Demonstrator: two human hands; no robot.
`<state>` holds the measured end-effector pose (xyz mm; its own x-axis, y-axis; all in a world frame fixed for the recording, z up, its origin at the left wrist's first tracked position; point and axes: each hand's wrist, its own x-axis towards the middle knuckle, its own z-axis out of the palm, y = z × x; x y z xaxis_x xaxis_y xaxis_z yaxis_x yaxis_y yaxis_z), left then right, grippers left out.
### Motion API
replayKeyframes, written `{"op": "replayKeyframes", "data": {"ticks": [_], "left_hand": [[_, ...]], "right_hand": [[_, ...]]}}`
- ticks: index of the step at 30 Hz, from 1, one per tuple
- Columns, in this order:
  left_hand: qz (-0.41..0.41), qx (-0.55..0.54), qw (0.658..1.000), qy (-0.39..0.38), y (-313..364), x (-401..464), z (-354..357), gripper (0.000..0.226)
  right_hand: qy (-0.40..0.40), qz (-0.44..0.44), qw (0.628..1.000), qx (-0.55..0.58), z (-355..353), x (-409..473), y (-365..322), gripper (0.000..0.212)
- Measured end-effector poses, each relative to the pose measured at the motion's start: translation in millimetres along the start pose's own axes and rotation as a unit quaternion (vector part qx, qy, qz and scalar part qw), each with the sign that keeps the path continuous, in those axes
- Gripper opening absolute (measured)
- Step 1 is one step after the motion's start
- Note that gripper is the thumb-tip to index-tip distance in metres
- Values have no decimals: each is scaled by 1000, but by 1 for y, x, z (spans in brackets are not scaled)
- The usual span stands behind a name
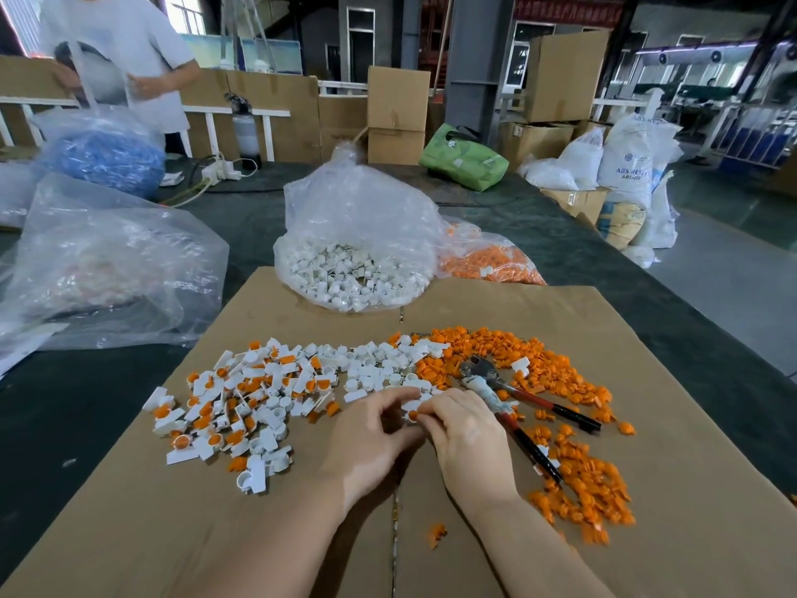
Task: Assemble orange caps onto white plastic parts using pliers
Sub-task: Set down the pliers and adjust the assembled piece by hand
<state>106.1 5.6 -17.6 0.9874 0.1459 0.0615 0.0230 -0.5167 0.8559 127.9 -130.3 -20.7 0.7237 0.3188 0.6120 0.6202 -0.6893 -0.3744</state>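
Both hands meet at the middle of a cardboard sheet [302, 533]. My left hand [371, 442] pinches a white plastic part [412, 403]. My right hand [465, 442] pinches a small orange cap [412, 415] against that part. Pliers [509, 399] with red and black handles lie on the cardboard just right of my right hand, untouched. Loose white parts [375, 369] lie beyond my hands. A spread of orange caps [560, 381] covers the right side. White parts fitted with orange caps [241, 403] are piled at the left.
A clear bag of white parts [353, 252] stands at the cardboard's far edge, with a bag of orange caps [487, 256] to its right. A large clear bag [108, 261] lies at the left. A person [116, 49] stands at the far left. Cardboard boxes [396, 114] stand behind.
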Motion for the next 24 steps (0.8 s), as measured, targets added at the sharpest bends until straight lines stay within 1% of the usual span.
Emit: {"op": "replayKeyframes", "data": {"ticks": [2, 6, 9, 12, 15, 18, 24], "left_hand": [[23, 36, 999, 20, 0, 0, 2, 37], [37, 37, 998, 45, -2, 0, 2, 37], [44, 40, 997, 47, -3, -1, 3, 37], [48, 51, 997, 43, -4, 0, 4, 37], [50, 71, 995, 51, -4, -1, 7, 39], [52, 81, 993, 62, -4, -1, 8, 39], [60, 84, 993, 60, -5, -1, 9, 36]], "right_hand": [[4, 1, 1000, 7, -1, -1, 0, 13], [24, 25, 999, 26, -3, -3, 1, 19], [15, 10, 999, 35, -4, -3, -1, 20], [-4, -13, 999, 35, -4, -3, -2, 13], [-15, -12, 999, 31, -4, -3, -1, 9], [-17, -13, 1000, 19, -3, -3, -3, 12], [-24, -16, 1000, -5, -1, -3, -5, 16]]}}
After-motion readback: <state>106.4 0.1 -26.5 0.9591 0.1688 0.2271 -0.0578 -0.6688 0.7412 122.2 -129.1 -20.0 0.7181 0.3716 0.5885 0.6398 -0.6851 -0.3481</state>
